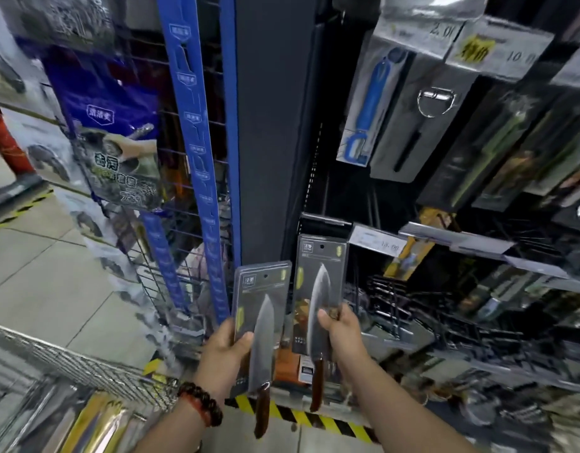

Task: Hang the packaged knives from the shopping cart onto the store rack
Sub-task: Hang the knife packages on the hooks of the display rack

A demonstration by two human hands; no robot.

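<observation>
- Nearest to us, at lower left, we see the wire rim of the shopping cart [85, 364], with shiny gold and silver packages [95, 423] lying inside it.
- Our left hand [224, 349] wears a bead bracelet [200, 402] at the wrist and grips one packaged knife [260, 322] by its left edge, thumb across the front of the card.
- That knife stands roughly upright, blade tip up, its dark wooden handle hanging below the hand.
- Our right hand [339, 331] is closed on a second packaged knife [318, 302] at its right edge, fingers curled round the card.
- The second pack sits just beside the first, slightly higher, and the two look apart, though we cannot be sure at the lower edges.
- Both packs have a small hanging hole near the top, and neither is on a hook.
- Below the hands, yellow and black hazard tape [301, 416] runs along the floor at the foot of the shelving.
- Beyond the knives, to the right, bare black hooks of the store rack [412, 308] jut out, with a price tag [378, 240] above them.
- Farther up hang a blue peeler pack [373, 99] and a grey peeler pack [422, 119], side by side.
- To the left, a blue hanging strip [197, 132] runs down a wire grid beside a dark blue bag [112, 125].
</observation>
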